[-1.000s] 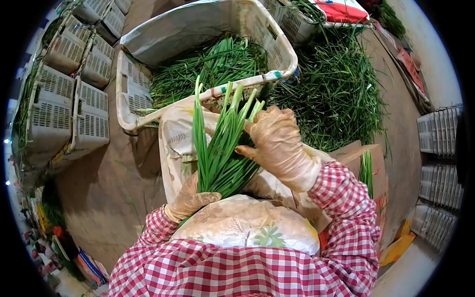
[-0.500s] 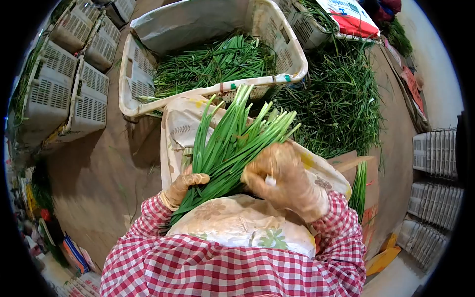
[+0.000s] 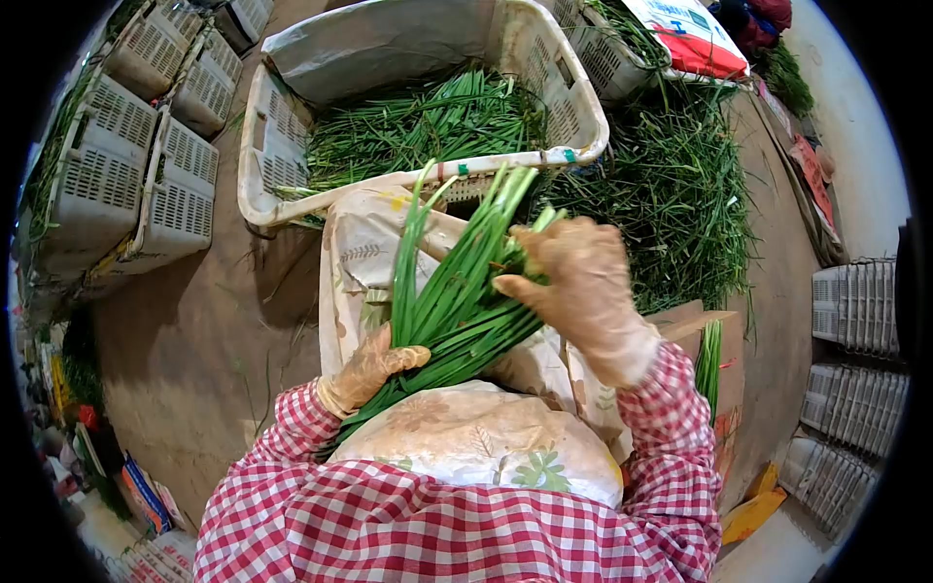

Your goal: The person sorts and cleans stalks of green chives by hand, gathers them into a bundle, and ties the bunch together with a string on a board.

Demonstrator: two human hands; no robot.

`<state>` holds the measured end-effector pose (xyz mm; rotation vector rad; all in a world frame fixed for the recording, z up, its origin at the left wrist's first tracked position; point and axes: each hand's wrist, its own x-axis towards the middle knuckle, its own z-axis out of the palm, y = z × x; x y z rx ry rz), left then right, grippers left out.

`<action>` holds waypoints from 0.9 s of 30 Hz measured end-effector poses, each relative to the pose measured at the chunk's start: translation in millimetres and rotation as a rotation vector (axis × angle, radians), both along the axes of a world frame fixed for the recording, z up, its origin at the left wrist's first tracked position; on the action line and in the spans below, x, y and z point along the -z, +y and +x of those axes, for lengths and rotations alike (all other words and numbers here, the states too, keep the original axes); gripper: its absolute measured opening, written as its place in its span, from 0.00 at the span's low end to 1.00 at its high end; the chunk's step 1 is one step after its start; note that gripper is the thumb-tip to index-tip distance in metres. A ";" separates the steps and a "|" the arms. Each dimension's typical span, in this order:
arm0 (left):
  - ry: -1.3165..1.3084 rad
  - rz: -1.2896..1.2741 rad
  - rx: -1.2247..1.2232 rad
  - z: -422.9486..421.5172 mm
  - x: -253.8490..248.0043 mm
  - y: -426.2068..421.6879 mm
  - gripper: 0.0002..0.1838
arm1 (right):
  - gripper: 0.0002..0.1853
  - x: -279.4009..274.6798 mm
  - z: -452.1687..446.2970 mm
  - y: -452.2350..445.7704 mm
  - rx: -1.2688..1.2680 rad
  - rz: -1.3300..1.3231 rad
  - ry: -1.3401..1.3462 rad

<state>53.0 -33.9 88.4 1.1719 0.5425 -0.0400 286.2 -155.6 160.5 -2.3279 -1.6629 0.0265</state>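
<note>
The left hand (image 3: 374,371) grips the bundle of green stalks (image 3: 465,291) low down, its thumb laid across the near part. The bundle lies slanted over the lap, above the stained apron (image 3: 486,437), its pale ends pointing far and to the right, just short of the white crate (image 3: 277,136). The gloved right hand (image 3: 575,287) is at the right edge of those ends, fingers curled and thumb out; whether it pinches any stalks I cannot tell.

The bundle is already fanned — a few stalks on the left stand apart — so a slack left thumb could let some slide off the lap. A hard tug by the right hand could drag good stalks out too, or snap them.

The right fingertips are hidden behind the hand, which is slightly blurred. The left fingers are mostly under the stalks, and the near leaf tips disappear beside the left sleeve (image 3: 306,418).
</note>
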 end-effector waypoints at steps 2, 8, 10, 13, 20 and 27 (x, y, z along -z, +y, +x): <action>-0.035 -0.111 -0.008 -5.5 22.8 8.9 0.19 | 0.12 21.6 -4.3 7.6 -0.093 0.060 -0.003; 0.015 -0.920 -0.132 9.9 35.2 27.9 0.27 | 0.13 -2.9 -32.7 -3.2 -0.285 0.206 0.247; -0.071 -0.970 -0.112 13.1 37.6 30.0 0.27 | 0.10 -15.6 -50.7 -13.4 -0.390 0.117 0.680; -0.120 -0.956 -0.114 13.7 32.2 23.7 0.29 | 0.08 -51.6 -42.3 -22.3 -0.419 -0.025 0.902; -0.001 -0.376 0.004 21.2 17.0 7.8 0.33 | 0.18 -50.5 59.2 -63.0 -0.293 0.405 1.190; -0.078 -0.180 0.003 22.1 6.5 -3.5 0.29 | 0.08 20.1 51.1 -39.8 0.320 0.481 0.564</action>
